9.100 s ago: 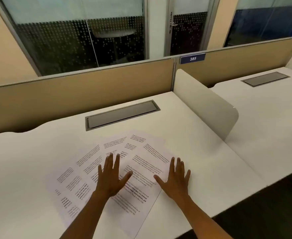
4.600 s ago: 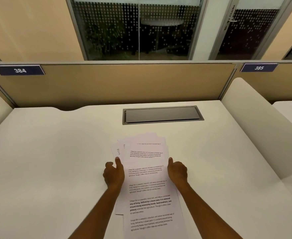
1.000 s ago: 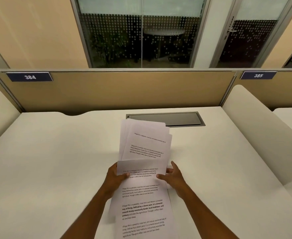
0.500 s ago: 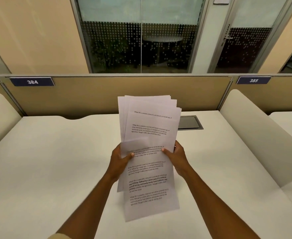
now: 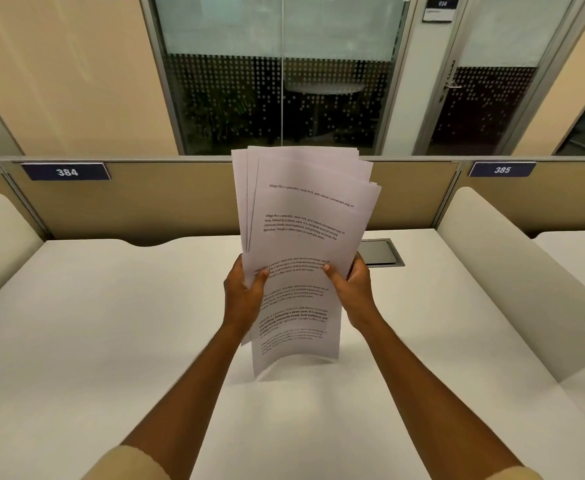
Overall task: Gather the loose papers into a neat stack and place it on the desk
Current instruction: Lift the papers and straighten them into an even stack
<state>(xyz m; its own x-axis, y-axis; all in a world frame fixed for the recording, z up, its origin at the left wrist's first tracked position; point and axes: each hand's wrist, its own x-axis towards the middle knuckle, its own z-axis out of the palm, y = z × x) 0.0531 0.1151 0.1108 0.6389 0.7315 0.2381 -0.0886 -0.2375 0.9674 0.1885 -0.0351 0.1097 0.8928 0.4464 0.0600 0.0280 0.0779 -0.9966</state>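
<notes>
Here the papers (image 5: pixel 305 237) are off the table (image 5: pixel 111 341), held near upright in the air above its middle by both hands. Thin white sheets, printed with short blocks of black text, one block in bold. Top edges fanned and uneven: several corners step out to the left and right, so the stack is not squared. Bottom edge of the front sheet curls forward in a soft arc and hangs clear of the table top; a faint shadow lies under it.

Left hand (image 5: pixel 244 296): fingers closed on the left edge of the papers, thumb pressed flat on the printed face, remaining fingers hidden behind the sheets. Right hand (image 5: pixel 351 289): same pinch on the right edge, thumb in front, fingers wrapped behind. Both forearms bare; a cream sleeve (image 5: pixel 125 462) with a ribbed cuff shows at the left elbow.

Table surface: matte off-white, smooth, with a wavy cut-out along the rear edge. A dark rectangular metal-framed hatch (image 5: pixel 379 252) is set flush in it, partly covered by the papers. Rounded cream dividers (image 5: pixel 498 265) stand at each side. Behind, a tan fabric-look partition (image 5: pixel 166 199) carries navy number plates, 384 (image 5: pixel 66 172) and 385 (image 5: pixel 501 169). Beyond that, glass panels with a dotted frosting (image 5: pixel 280 91).
</notes>
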